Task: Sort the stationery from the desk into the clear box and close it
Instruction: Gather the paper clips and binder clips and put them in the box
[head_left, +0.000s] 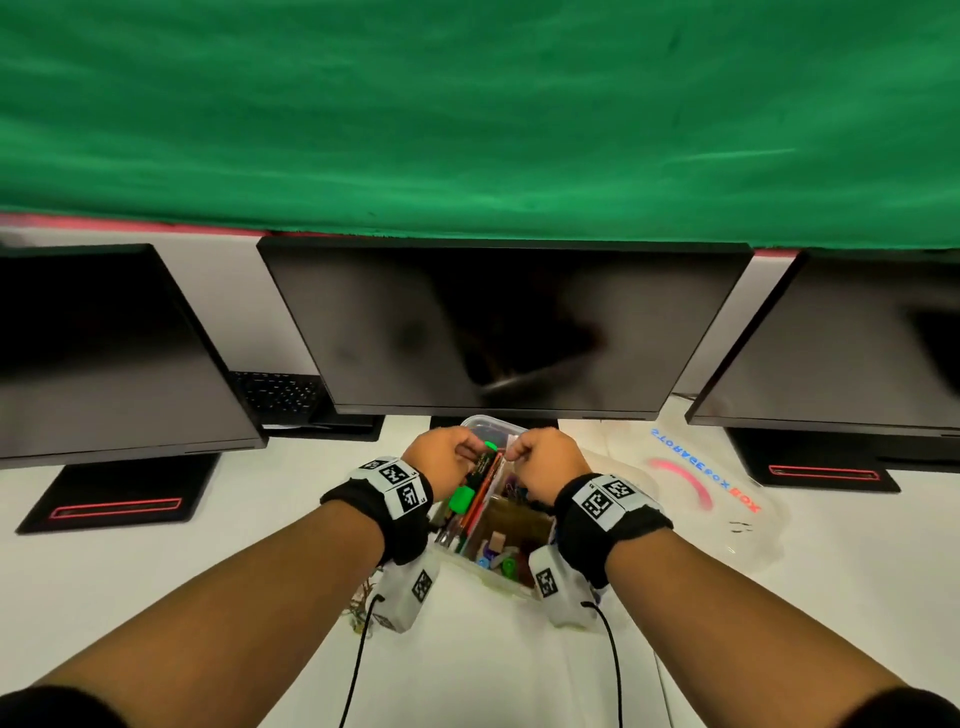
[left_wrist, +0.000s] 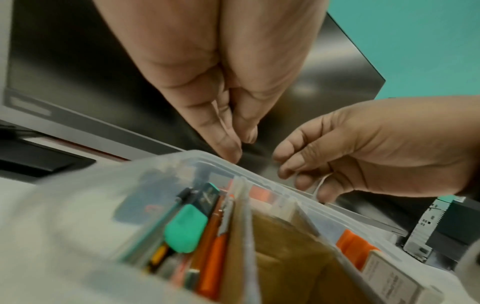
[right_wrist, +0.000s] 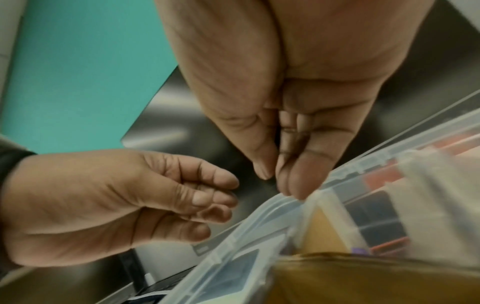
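The clear box stands open on the white desk below the middle monitor. Inside lie a green-capped highlighter, orange pens, a brown cardboard divider and small coloured bits. Both hands hover over its far rim. My left hand has its fingers curled against the thumb, and nothing shows between them. My right hand pinches a thin white band just above the rim. The box's lid lies on the desk to the right.
Three dark monitors line the back of the desk, and their stands jut forward at left and right. A black keyboard sits behind the left one. A few thin loose items lie left of the box.
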